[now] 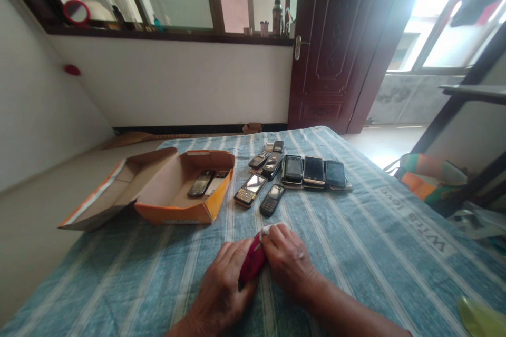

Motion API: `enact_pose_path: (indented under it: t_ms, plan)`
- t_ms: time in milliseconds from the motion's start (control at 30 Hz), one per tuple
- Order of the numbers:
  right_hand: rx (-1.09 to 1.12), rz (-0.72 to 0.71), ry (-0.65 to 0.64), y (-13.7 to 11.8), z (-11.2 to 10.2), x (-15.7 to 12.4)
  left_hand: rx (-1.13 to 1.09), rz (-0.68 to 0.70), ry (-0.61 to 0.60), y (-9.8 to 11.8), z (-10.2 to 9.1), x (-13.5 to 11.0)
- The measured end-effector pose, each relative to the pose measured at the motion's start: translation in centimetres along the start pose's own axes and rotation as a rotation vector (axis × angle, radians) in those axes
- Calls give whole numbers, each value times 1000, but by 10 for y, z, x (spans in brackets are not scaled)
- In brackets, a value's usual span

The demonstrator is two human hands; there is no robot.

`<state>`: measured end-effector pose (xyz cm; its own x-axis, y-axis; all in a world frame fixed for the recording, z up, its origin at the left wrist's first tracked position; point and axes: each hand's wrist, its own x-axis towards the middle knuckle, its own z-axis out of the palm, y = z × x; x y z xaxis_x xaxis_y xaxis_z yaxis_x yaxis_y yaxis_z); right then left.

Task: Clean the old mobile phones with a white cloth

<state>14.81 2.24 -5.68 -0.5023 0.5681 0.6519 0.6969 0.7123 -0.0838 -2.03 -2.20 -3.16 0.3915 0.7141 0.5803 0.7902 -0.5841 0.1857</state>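
Observation:
My left hand (225, 279) is closed round a dark red, phone-sized object (253, 258) with rounded edges; the fingers hide too much of it to tell its kind. At its upper end, my right hand (288, 258) is closed on a bit of white cloth or tissue (265, 230), pressed against the red object. Just beyond my hands lie a black keypad phone (272, 200) and a gold-keyed phone (250, 190). Several more old keypad phones, among them a dark one (272, 162), lie in a loose heap behind these.
An open orange cardboard box (174, 215) stands at the left, with a dark phone (201, 183) inside. Stacked touchscreen phones (314, 171) form a row at the right. A blue striped cloth (356, 263) covers the surface. A yellow-green item (480, 318) lies at the right corner.

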Motion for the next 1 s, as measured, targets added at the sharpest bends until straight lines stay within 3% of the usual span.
enact_pose_path:
  t_ms: [333,1000]
  plan:
    - [179,-267,-3,-17,-1,-5,-7,21,9,-8,6,-9]
    - [179,-291,-61,-28,0,0,47,39,36,-10,9,-10]
